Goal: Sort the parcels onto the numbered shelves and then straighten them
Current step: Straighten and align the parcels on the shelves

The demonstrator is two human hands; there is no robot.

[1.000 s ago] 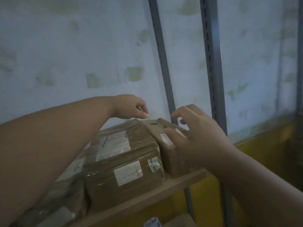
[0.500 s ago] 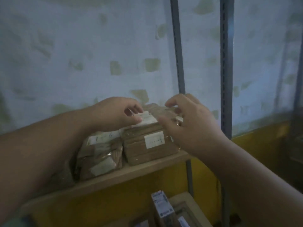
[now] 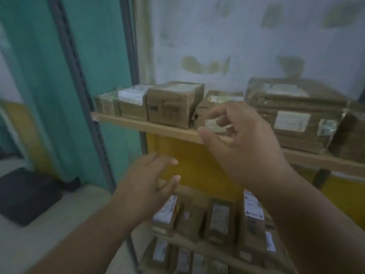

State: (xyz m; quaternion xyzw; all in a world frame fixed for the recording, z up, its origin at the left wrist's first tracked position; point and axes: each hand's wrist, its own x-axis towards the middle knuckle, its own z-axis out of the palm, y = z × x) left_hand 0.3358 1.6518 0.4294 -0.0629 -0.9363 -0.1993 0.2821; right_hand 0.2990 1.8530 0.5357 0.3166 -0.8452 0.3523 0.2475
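While the left hand [image 3: 147, 186] hovers with loosely spread grip, the right hand [image 3: 243, 143] hangs half-curled, holding nothing, near brown taped cardboard parcels [image 3: 174, 103] on the pale wooden shelf [image 3: 158, 128].

A parcel storeroom or small sorting depot. Wooden shelf boards [image 3: 173, 131] on slotted metal uprights [image 3: 79, 80] carry rows of taped brown cardboard parcels [image 3: 174, 104] bearing white shipping labels [image 3: 292, 120]; the lower shelf [image 3: 217, 252] holds further labelled packages [image 3: 218, 218] standing side by side. The rack stands against a stained, whitish wall [image 3: 246, 36] with a yellow lower band [image 3: 197, 167], beside a teal panel [image 3: 39, 76].
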